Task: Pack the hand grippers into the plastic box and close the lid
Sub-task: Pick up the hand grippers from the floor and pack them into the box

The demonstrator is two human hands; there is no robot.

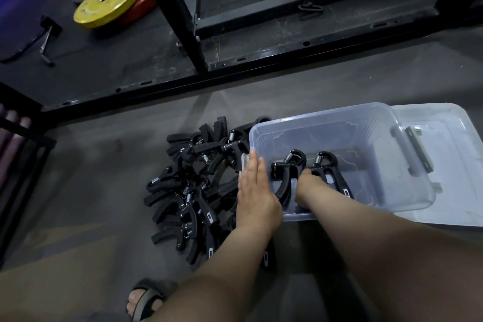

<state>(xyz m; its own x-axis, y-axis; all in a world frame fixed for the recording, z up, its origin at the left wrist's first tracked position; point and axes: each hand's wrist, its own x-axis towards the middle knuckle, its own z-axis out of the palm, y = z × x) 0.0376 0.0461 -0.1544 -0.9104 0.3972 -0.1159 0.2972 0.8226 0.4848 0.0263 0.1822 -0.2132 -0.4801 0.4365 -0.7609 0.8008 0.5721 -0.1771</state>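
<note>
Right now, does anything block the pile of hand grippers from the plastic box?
Nothing visible does. The plastic box is open on top, its lid lies aside to the right, and the pile sits right beside it.

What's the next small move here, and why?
Probably draw the right hand out of the box and reach for the pile. Only two hand grippers lie inside, many more sit beside it, and the left hand rests flat on the box wall.

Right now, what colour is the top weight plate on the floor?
Yellow; the weight plate shows best in the head view.
</note>
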